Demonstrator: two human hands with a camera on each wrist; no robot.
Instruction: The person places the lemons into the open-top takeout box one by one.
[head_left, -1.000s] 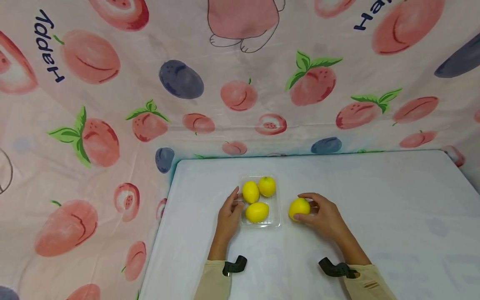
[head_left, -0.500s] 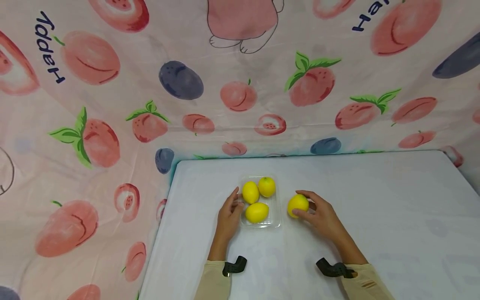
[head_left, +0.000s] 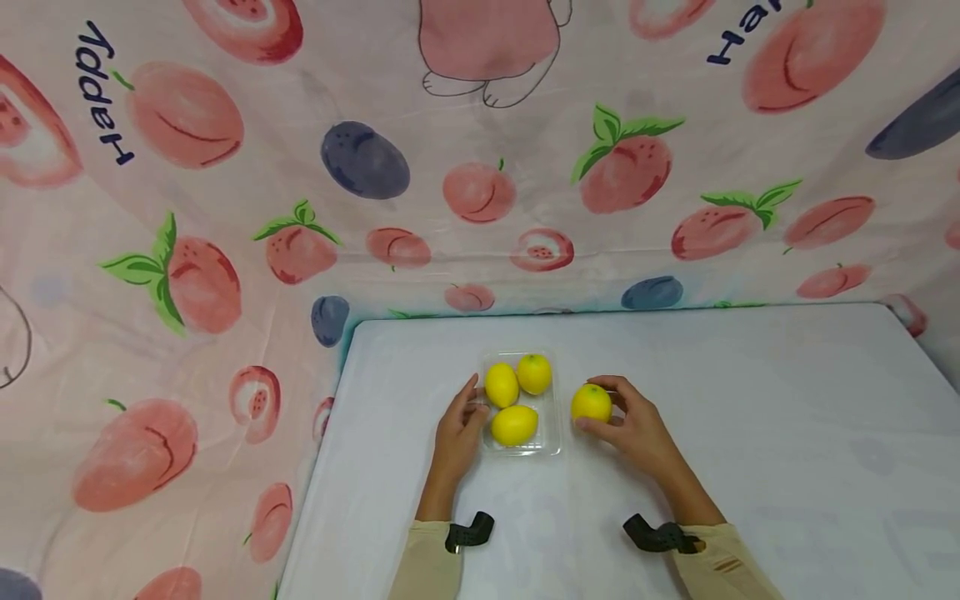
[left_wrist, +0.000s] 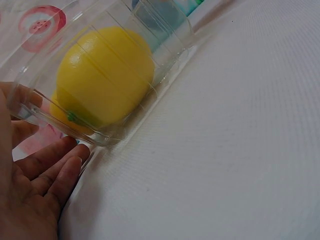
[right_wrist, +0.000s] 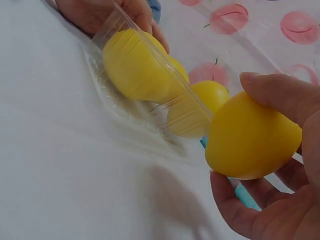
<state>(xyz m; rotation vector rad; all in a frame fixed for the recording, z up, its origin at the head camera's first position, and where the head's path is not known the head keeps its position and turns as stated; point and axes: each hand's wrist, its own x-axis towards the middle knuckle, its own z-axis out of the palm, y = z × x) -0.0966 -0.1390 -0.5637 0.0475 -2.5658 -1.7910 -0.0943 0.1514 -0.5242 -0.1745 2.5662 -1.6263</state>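
In the head view, a clear plastic tray [head_left: 553,425] with 3 yellow lemons in it stands on the white table. At its left side is my left hand [head_left: 456,440], thumb and a finger pinching the rim. The left wrist view shows the other fingers [left_wrist: 65,180] loosely extended beside the tray's lower edge. My right hand [head_left: 637,429] holds another lemon [head_left: 592,402] between thumb and fingertips, just right of the tray. In the right wrist view this lemon [right_wrist: 252,135] is raised above the table, its shadow below, and partly overlaps the tray wall.
The white tabletop [head_left: 787,417] extends right of the tray. A fruit-printed cloth [head_left: 525,142] hangs behind the table and along its left side. Black mounts [head_left: 471,531] sit on both wrists at the beige sleeves [head_left: 427,558].
My right hand has carried its lemon a little to the left and away from me, nearer the tray. The left hand and the tray stay in place.
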